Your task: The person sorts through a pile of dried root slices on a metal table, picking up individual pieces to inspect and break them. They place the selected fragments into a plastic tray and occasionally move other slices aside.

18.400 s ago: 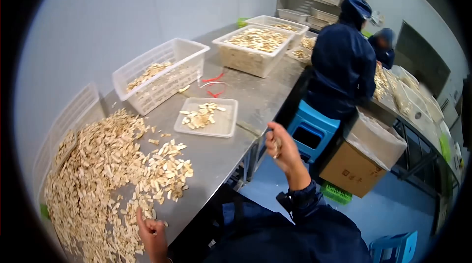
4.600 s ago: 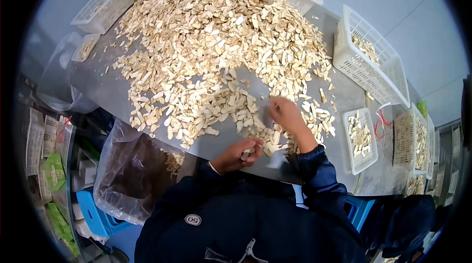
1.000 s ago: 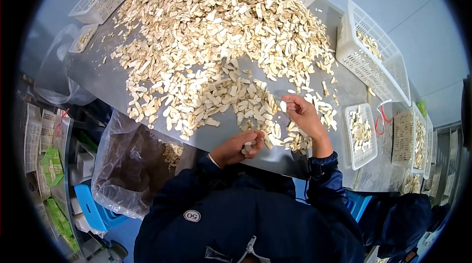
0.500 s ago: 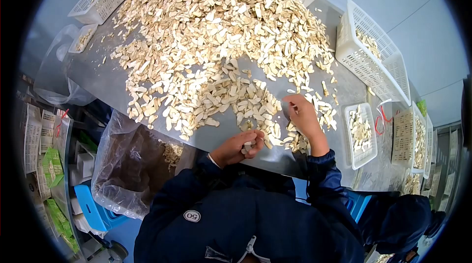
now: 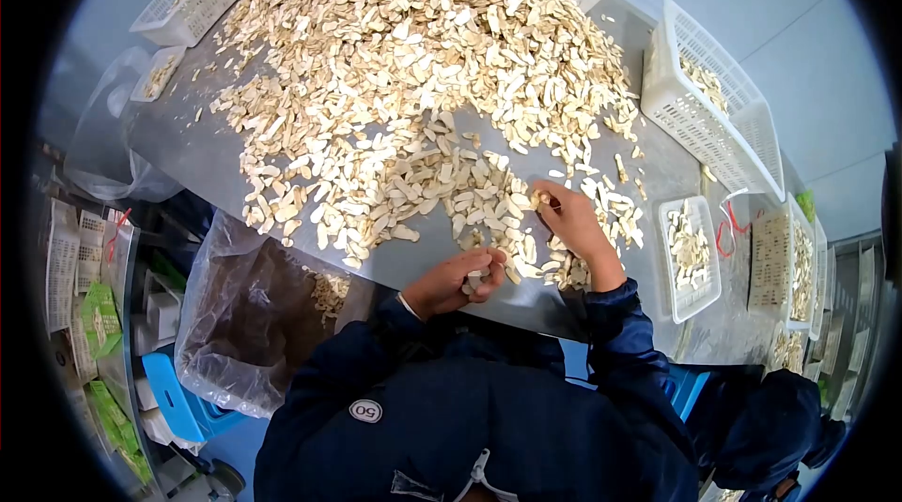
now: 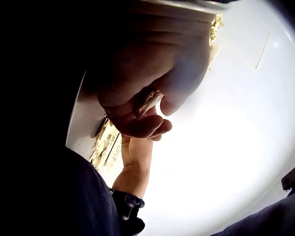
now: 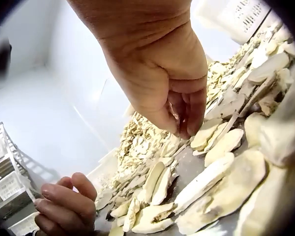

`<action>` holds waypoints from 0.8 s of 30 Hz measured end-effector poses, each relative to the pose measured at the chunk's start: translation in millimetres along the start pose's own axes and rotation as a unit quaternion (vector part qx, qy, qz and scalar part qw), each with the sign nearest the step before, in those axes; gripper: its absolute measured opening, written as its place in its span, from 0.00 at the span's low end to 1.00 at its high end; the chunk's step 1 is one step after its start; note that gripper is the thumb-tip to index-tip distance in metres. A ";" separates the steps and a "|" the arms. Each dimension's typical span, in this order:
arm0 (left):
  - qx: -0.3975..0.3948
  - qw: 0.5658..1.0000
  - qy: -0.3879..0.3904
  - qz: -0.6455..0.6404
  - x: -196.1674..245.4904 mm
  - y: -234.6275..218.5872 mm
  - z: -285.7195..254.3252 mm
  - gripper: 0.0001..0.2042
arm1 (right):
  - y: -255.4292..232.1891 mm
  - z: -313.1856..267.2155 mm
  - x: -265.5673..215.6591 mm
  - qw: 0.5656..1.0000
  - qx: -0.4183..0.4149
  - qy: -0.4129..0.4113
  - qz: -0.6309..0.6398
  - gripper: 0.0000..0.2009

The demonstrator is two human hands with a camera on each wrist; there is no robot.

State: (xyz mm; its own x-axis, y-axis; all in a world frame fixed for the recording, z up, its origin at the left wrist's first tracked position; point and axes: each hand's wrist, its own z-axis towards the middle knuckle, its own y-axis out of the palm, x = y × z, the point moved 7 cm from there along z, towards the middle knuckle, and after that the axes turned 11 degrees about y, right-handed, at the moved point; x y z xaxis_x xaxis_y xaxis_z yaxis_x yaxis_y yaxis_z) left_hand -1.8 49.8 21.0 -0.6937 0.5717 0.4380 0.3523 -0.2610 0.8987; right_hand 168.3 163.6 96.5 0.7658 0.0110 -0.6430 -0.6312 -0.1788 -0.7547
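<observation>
A large heap of pale dried slices [image 5: 404, 61] covers the steel table [image 5: 202, 164], with a looser band of them [image 5: 451, 187] in front of the person. Low at the near edge, my left hand [image 5: 442, 286] curls its fingers round a few slices [image 5: 474, 282]; in the left wrist view a brownish slice [image 6: 148, 103] shows between its thumb and fingers. My right hand [image 5: 578, 225] reaches down to the right end of the band, thumb and fingertips pinching a slice [image 5: 540, 200]. Its fingertips point down among slices [image 7: 204, 133] in the right wrist view, partly hiding what they pinch.
A shallow white tray [image 5: 668, 262] of slices lies to the right, near a tall perforated basket [image 5: 672, 93] and red ties [image 5: 725, 231]. A plastic-lined box [image 5: 240, 333] stands below the table's left edge. Another person in dark clothing [image 5: 766, 422] is at lower right.
Since 18.4 seconds ago the view has turned from the tray side to the heap. Within the last second the right hand, which held a white slice, turned down onto the slices; the left hand stayed put.
</observation>
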 end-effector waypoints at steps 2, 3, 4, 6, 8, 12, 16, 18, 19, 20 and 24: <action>-0.005 1.000 0.001 0.001 -1.6 -2.3 0.3 0.13 | 1.1 -0.9 4.6 0.999 -0.028 0.032 0.012 0.16; -0.001 1.000 0.001 0.004 -1.9 -2.9 0.2 0.13 | 1.6 -1.6 5.5 0.999 -0.033 0.034 0.021 0.17; 0.004 1.000 0.000 0.006 -1.9 -3.1 0.4 0.13 | 2.4 -2.5 6.5 0.998 -0.039 0.037 0.029 0.18; 0.012 1.000 0.000 0.006 -2.5 -3.9 0.5 0.13 | 2.8 -2.7 8.3 0.989 -0.065 0.045 0.125 0.19; 0.015 1.000 -0.002 0.001 -4.4 -4.9 0.6 0.13 | -0.2 -1.4 11.4 0.948 -0.100 0.055 0.297 0.20; -0.003 1.000 0.004 -0.005 -2.5 -2.0 1.6 0.13 | -27.2 -3.9 32.0 0.974 -0.048 0.040 0.220 0.20; -0.010 0.999 0.004 -0.030 -6.8 -7.1 1.7 0.14 | -38.0 -26.9 29.4 0.978 -0.081 0.060 0.180 0.18; 0.001 1.000 0.006 -0.028 -6.7 -7.4 1.3 0.14 | -39.1 -30.6 36.2 0.988 -0.070 0.035 0.130 0.16; 0.006 1.000 0.005 -0.023 -5.7 -6.0 0.4 0.14 | -40.7 -33.4 35.2 0.995 -0.068 0.018 0.064 0.15; 0.008 1.000 0.004 -0.017 -5.1 -5.3 0.0 0.14 | -41.5 -35.6 32.4 0.998 -0.066 0.000 -0.001 0.14; 0.016 1.000 0.006 -0.002 -4.3 -5.8 -0.3 0.14 | -22.3 -42.8 16.3 0.985 -0.018 -0.159 -0.064 0.14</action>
State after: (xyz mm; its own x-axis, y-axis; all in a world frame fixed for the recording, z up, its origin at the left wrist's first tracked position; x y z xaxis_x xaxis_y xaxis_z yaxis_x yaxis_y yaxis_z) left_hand -1.1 48.7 13.9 -0.7025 0.5637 0.4344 0.3691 -0.2334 0.8996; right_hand 200.2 125.7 108.4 0.7578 0.3432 -0.5549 -0.5221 -0.1912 -0.8312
